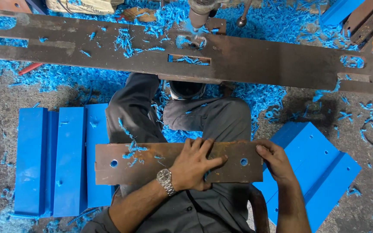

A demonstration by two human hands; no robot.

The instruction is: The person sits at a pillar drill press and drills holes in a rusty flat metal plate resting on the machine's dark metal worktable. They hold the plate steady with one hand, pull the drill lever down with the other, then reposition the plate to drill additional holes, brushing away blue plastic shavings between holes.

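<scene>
Across the top of the frame lies the long steel bed (255, 60), slotted and strewn with blue shavings (260, 17), a drill spindle (200, 15) above it. Blue blocks (50, 159) stand at lower left, drilled ones (320, 168) at lower right, so some appear already bored. At centre the rusty plate (152, 163) rests on the lap, under no drill. The left hand (194, 165) presses flat on it; the right hand (275, 159) curls over its end.
</scene>
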